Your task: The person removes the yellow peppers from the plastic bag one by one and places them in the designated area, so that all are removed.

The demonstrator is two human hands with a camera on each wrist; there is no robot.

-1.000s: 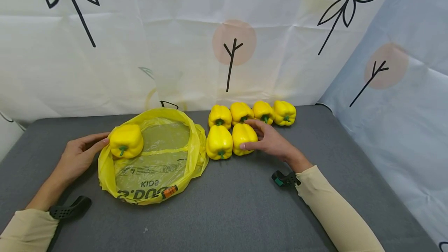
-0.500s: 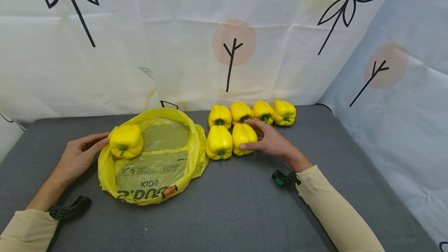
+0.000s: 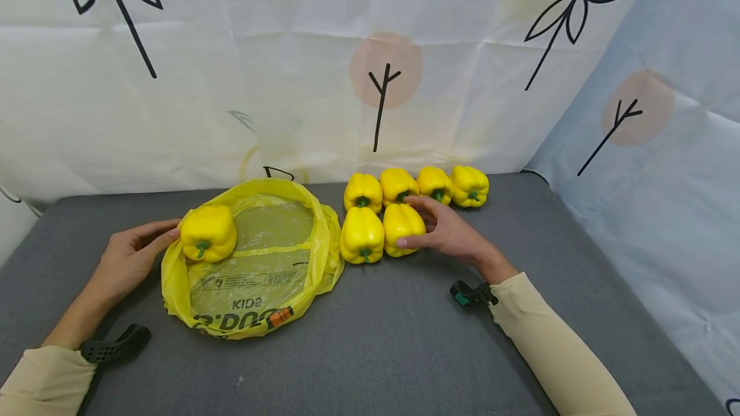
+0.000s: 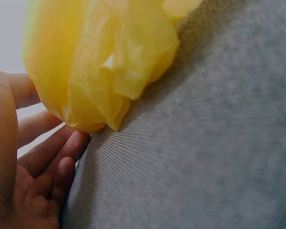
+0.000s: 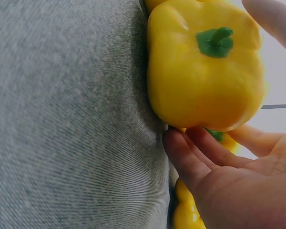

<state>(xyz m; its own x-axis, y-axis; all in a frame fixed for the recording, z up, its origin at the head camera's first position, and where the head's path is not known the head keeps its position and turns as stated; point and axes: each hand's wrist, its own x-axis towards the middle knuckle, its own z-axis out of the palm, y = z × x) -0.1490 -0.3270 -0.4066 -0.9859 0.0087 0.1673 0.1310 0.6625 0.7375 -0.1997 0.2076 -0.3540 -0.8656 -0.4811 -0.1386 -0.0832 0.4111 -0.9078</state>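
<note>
An open yellow plastic bag [image 3: 324, 262] stands on the left half of the table, its rim spread into a ring. One yellow bell pepper [image 3: 209, 233] sits at the bag's left inner edge, green stem toward me. My left hand [image 3: 130, 259] touches the bag's outer left side beside that pepper, fingers loosely bent. In the left wrist view its fingers [image 4: 43, 152] rest against the plastic. My right hand [image 3: 448, 230] holds another yellow bell pepper [image 3: 401, 226], thumb in front and fingers behind. The right wrist view shows this bell pepper [image 5: 205, 76] between thumb and fingers.
A bell pepper [image 3: 362, 236] stands between the held one and the bag. Behind runs a row of several more yellow peppers [image 3: 435, 183]. The grey table [image 3: 370, 345] meets a patterned white cloth [image 3: 289, 82] at the back and a bluish cloth [image 3: 665, 210] at right.
</note>
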